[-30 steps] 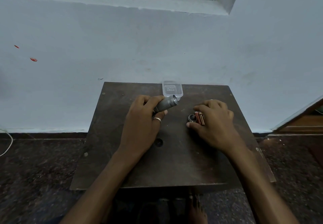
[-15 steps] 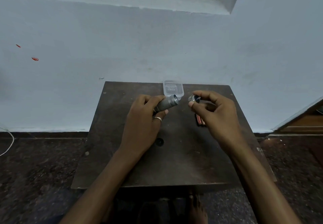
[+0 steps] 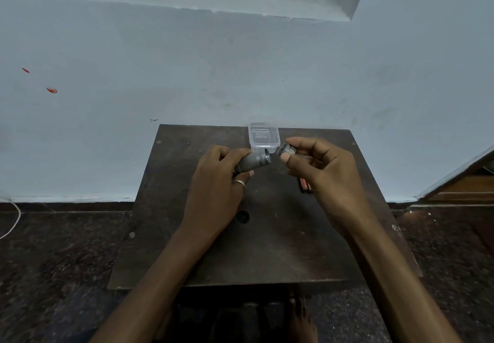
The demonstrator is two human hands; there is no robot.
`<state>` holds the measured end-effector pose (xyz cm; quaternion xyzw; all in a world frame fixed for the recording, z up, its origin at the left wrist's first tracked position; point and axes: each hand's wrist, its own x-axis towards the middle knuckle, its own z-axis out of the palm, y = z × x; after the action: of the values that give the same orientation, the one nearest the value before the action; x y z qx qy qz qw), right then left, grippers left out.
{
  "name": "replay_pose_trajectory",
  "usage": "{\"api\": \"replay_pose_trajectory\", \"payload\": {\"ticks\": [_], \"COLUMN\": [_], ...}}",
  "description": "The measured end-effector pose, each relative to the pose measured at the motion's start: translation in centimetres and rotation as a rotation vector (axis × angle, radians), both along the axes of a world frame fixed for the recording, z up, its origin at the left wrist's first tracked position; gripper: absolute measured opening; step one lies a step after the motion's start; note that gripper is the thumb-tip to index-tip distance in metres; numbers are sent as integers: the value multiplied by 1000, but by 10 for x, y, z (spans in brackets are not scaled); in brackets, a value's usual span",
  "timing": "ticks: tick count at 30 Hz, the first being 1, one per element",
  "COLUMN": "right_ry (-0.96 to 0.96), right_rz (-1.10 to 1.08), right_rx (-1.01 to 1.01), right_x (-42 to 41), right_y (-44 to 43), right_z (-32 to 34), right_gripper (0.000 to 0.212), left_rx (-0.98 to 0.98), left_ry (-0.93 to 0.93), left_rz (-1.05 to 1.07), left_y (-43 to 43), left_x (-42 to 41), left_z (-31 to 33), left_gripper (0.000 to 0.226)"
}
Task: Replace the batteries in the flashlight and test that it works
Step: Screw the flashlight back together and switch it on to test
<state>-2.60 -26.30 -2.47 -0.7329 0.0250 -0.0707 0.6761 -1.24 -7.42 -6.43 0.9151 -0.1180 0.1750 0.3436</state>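
While left hand (image 3: 213, 182) grips flashlight (image 3: 254, 161), no writing legible.

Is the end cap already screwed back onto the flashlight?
No, the right hand holds the cap apart from the open end of the flashlight body, which the left hand grips.

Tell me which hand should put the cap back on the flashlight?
Probably the right hand. Its fingers already pinch the cap, close to the open end of the flashlight body but not touching it. The left hand is busy gripping that body.
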Motion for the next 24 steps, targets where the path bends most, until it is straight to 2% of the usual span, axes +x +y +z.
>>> {"api": "replay_pose_trajectory", "payload": {"ticks": [5, 9, 18, 24], "right_ry": [-20, -19, -14, 11], "right_rz": [28, 51, 75, 77], "right_rx": [-252, -345, -352, -285], "right_x": [0, 1, 1, 3], "right_y": [2, 5, 2, 0], "right_z": [-6, -7, -8, -12], "right_gripper": [29, 34, 30, 25], "left_rx": [45, 87, 100, 110], "left_ry": [-4, -5, -4, -11], "left_rz": [-7, -21, -44, -47], "left_y": [1, 2, 2, 2], "left_x": [0, -1, -1, -1], "left_z": [-1, -1, -1, -2], "left_gripper": [40, 40, 39, 39]}}
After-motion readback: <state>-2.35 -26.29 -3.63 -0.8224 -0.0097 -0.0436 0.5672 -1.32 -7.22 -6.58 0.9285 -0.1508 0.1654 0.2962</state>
